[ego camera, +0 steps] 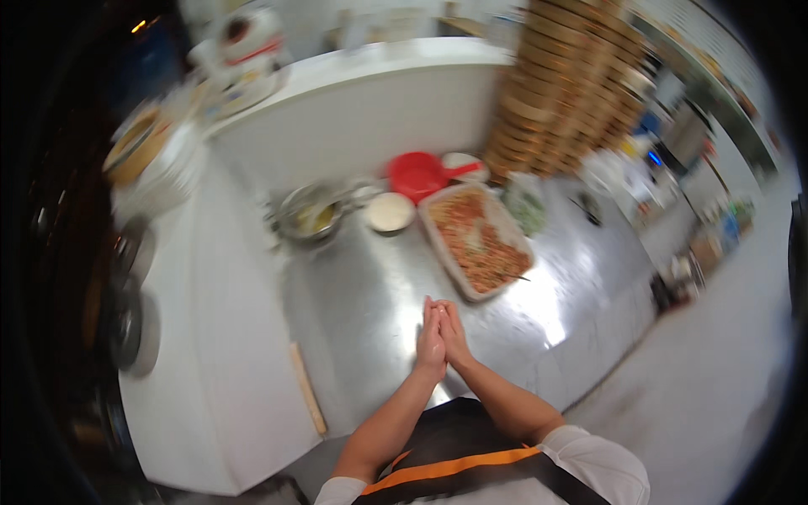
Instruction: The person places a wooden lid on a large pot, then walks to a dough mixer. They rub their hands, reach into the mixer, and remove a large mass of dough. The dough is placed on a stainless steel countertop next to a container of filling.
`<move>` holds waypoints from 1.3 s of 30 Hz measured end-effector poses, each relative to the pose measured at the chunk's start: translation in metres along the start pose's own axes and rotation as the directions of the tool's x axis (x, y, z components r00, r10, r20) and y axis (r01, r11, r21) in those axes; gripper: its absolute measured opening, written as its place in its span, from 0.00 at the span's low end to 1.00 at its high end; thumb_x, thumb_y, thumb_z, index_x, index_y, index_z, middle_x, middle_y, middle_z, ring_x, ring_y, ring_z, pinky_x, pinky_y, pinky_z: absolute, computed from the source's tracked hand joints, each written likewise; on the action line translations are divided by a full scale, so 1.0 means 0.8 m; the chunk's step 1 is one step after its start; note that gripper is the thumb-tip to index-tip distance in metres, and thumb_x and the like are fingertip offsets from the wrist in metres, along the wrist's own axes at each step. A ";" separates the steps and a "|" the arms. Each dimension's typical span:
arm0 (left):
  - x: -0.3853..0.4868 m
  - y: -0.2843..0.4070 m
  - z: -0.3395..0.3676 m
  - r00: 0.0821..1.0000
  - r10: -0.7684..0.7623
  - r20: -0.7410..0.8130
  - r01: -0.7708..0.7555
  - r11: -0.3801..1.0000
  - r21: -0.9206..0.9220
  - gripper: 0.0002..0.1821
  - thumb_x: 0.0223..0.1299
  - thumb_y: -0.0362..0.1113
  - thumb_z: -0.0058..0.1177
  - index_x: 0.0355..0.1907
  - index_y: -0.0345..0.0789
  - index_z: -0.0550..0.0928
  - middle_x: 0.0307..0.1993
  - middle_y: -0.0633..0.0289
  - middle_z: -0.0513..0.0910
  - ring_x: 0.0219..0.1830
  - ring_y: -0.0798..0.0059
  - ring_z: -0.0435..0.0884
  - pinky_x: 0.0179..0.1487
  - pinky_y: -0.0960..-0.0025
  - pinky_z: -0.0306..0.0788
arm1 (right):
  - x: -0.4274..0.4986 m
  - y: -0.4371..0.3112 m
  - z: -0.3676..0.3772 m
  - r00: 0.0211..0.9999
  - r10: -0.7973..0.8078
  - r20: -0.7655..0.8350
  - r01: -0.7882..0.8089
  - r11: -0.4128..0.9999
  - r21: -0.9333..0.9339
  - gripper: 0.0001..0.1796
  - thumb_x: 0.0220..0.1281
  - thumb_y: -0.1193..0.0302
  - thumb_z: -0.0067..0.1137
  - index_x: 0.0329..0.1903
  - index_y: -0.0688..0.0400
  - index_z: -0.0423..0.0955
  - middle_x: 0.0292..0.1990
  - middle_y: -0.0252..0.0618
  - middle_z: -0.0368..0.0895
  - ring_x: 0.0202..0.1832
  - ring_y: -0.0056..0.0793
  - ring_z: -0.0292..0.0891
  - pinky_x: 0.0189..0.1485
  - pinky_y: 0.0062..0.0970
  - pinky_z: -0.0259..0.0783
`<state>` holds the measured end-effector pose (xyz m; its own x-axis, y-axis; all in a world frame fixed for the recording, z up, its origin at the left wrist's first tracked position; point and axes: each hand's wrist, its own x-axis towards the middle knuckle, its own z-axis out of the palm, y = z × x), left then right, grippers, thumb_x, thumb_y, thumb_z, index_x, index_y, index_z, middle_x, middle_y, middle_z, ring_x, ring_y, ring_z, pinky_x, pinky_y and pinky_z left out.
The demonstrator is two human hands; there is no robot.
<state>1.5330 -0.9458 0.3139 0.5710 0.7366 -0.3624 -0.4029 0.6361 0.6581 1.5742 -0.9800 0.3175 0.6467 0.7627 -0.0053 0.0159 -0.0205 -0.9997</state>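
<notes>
My left hand (430,341) and my right hand (452,334) are pressed together, palm against palm, above a stainless steel worktop (366,303). Their skin looks glossy. Whether anything lies between the palms is hidden. Just beyond the fingertips stands a white rectangular tub (449,271) of reddish-orange chopped filling (470,246), with a thin utensil handle (521,277) sticking out on its right. Left of the tub is a round container of white contents (389,213). A metal bowl (291,218) holding something yellowish sits farther left. Behind the tub rests a red plastic ladle or scoop (416,175).
A wooden rolling pin (307,391) lies along the worktop's left edge, beside a white counter (233,353). Tall stacks of bamboo steamers (536,107) rise at the back right. A plastic bag of greens (527,205) stands right of the tub. A lucky-cat figure (249,57) sits on the ledge.
</notes>
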 end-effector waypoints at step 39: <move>0.039 -0.795 0.773 0.418 -0.639 0.645 0.051 0.726 0.686 0.37 0.73 0.52 0.33 0.75 0.33 0.45 0.77 0.58 0.41 0.78 0.68 0.35 0.76 0.69 0.32 | -0.029 0.020 -1.009 0.625 -0.011 -0.781 0.353 0.896 0.269 0.33 0.78 0.55 0.23 0.76 0.60 0.37 0.77 0.37 0.33 0.78 0.33 0.30 0.77 0.32 0.30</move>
<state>2.2491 -1.4696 0.2922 0.9580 -0.2466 -0.1461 0.2272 0.3423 0.9117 2.1753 -1.5196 0.3220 0.9992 -0.0279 0.0276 0.0369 0.4248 -0.9045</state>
